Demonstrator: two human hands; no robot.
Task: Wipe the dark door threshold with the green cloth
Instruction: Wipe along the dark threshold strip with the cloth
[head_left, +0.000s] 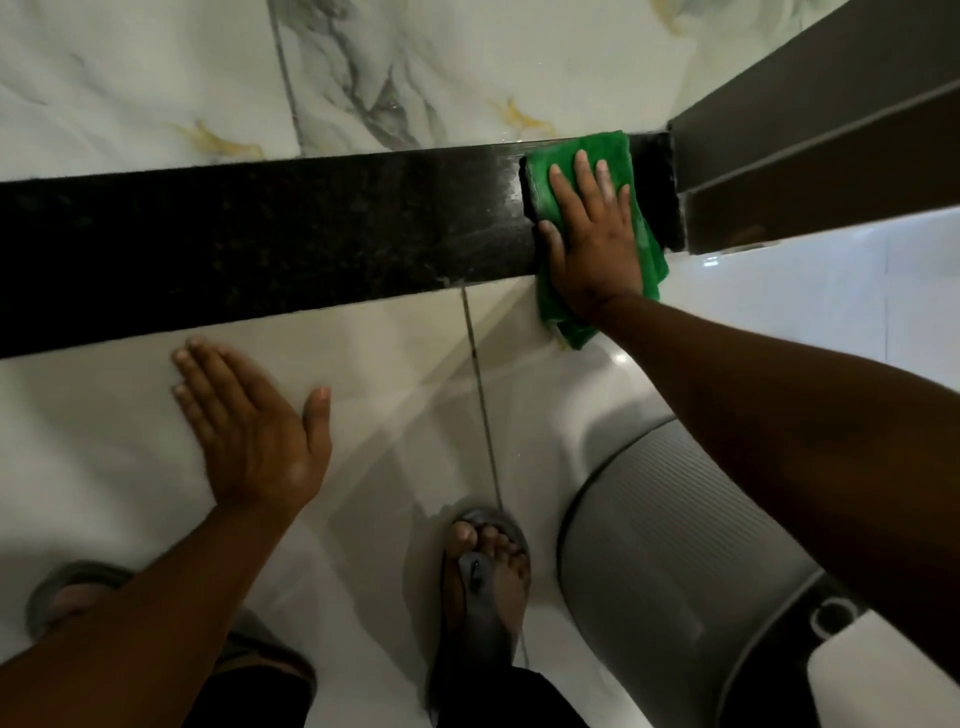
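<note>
A dark speckled stone threshold (270, 239) runs across the floor from the left edge to the door frame at the right. On its right end lies a folded green cloth (582, 156), its lower part hanging over the near edge onto the white tile. My right hand (592, 239) presses flat on the cloth, fingers spread. My left hand (249, 421) rests flat and open on the white tile just below the threshold, holding nothing.
A brown door frame (810, 119) stands at the threshold's right end. Marble-patterned tiles (156, 93) lie beyond the threshold. A grey ribbed object (665, 545) sits on the floor at lower right. My sandalled feet (483, 566) stand on the near tiles.
</note>
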